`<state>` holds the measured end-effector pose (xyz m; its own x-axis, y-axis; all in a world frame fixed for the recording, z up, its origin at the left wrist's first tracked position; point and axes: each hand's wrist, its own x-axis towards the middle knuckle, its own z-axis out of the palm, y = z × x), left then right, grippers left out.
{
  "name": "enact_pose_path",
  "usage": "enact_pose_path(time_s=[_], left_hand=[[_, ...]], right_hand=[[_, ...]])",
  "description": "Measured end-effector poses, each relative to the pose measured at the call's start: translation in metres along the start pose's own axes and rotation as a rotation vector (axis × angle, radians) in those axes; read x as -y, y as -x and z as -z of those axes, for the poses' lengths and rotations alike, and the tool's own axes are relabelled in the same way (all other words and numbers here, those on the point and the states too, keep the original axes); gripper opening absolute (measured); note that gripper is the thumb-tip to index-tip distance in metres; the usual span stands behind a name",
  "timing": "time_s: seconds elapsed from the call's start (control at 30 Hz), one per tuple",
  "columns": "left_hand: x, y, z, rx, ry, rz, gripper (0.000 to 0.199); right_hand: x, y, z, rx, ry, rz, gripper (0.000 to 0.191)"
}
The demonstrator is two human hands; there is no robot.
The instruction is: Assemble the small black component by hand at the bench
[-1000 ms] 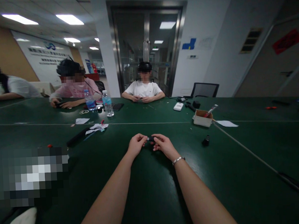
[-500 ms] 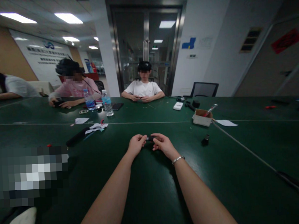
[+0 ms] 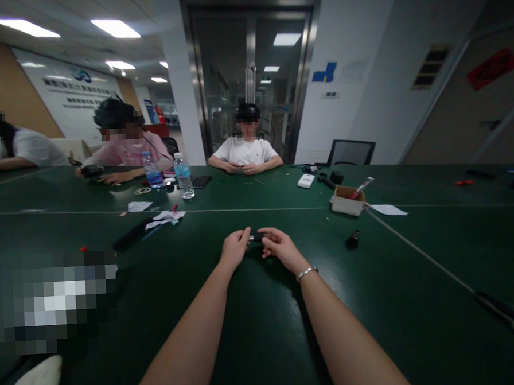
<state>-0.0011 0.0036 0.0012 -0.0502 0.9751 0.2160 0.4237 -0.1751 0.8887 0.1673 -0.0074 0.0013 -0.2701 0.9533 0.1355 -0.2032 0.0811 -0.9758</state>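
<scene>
Above the green table (image 3: 263, 307), both hands meet on a small black stick-like thing with a silvery end (image 3: 256, 238); its kind is too small to make out. My left hand (image 3: 236, 247) pinches the silvery end between thumb and fingers. On the black end, the thumb and fingers of my right hand (image 3: 281, 248) are closed, hiding part of it. The wrist on that side wears a silver bracelet (image 3: 306, 274). To the right of my hands, a small black object with a shiny top (image 3: 353, 240) stands on the table.
An open box (image 3: 347, 204) and a white paper (image 3: 388, 210) lie at right. Water bottles (image 3: 184, 176) stand at back left, near crumpled papers (image 3: 166, 218) and a long black object (image 3: 132, 234). Across the table sits a person (image 3: 246, 153); others sit at left.
My left thumb has risen slightly and its hand sits a little further left, so more of the stick-like thing shows. My right hand has hardly moved.
</scene>
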Motion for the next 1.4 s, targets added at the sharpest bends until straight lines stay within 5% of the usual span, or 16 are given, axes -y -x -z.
enact_pose_path(time_s=[0.47, 1.0, 1.4], left_hand=[[-0.008, 0.004, 0.001, 0.042, -0.110, 0.004, 0.053], [0.000, 0.003, -0.005, 0.097, 0.235, -0.121, 0.026], [0.003, -0.003, -0.007, 0.045, 0.330, 0.010, 0.032]], right_hand=[[-0.004, -0.003, 0.004, 0.051, -0.043, -0.039, 0.038], [-0.006, -0.007, 0.001, -0.149, -0.083, -0.051, 0.033], [-0.004, -0.006, -0.009, -0.180, -0.001, 0.004, 0.038]])
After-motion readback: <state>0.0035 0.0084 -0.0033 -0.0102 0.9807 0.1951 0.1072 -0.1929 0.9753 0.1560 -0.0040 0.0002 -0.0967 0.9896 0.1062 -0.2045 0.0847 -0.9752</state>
